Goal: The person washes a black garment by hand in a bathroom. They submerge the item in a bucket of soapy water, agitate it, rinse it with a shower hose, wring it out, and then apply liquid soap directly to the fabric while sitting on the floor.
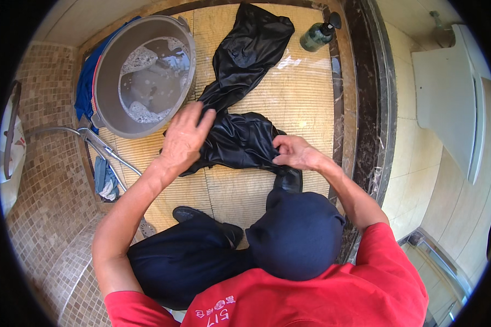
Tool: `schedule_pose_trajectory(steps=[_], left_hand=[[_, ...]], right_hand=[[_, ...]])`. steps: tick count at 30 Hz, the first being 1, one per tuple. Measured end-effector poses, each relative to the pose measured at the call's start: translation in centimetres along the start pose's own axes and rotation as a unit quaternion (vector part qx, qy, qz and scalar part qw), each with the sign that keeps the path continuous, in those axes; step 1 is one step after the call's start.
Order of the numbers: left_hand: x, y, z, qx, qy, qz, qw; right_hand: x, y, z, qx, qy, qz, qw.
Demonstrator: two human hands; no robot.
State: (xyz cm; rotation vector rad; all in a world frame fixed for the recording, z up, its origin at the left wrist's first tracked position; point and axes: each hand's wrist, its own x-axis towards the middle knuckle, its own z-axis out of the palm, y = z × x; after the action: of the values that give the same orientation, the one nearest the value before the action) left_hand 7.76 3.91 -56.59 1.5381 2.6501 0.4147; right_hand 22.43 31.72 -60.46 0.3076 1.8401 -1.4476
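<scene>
A wet, shiny black garment lies bunched and twisted on the ribbed yellow floor, one wide part stretching away toward the far wall. Over its left side is my left hand, fingers spread and slightly blurred; whether it touches the cloth is unclear. My right hand has its thumb and fingertips curled at the garment's right edge, and whether they pinch the fabric cannot be made out. Just beyond my left hand stands a grey-brown plastic tub holding cloudy, foamy water.
A green pump bottle stands at the far right, near the dark marble curb. Blue cloth lies behind the tub. A handheld shower head and a small blue-grey cloth are at the left. My shoes rest on the ribbed floor.
</scene>
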Motion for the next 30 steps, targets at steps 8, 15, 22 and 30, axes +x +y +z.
schedule_pose_trajectory(steps=[8, 15, 22, 30], left_hand=[[1.8, 3.6, 3.3, -0.156, -0.212, 0.090, 0.961], [0.7, 3.9, 4.2, -0.135, -0.128, 0.109, 0.977], [1.6, 2.9, 1.0, -0.148, -0.125, 0.125, 0.973], [0.6, 2.3, 1.7, -0.120, -0.113, 0.110, 0.980]], right_hand=[[0.4, -2.5, 2.7, -0.026, -0.075, -0.060, 0.995], [1.0, 1.3, 0.6, -0.055, 0.253, -0.036, 0.965], [3.6, 1.1, 1.5, 0.028, 0.249, -0.010, 0.968], [1.7, 2.2, -2.1, -0.035, 0.391, -0.053, 0.918]])
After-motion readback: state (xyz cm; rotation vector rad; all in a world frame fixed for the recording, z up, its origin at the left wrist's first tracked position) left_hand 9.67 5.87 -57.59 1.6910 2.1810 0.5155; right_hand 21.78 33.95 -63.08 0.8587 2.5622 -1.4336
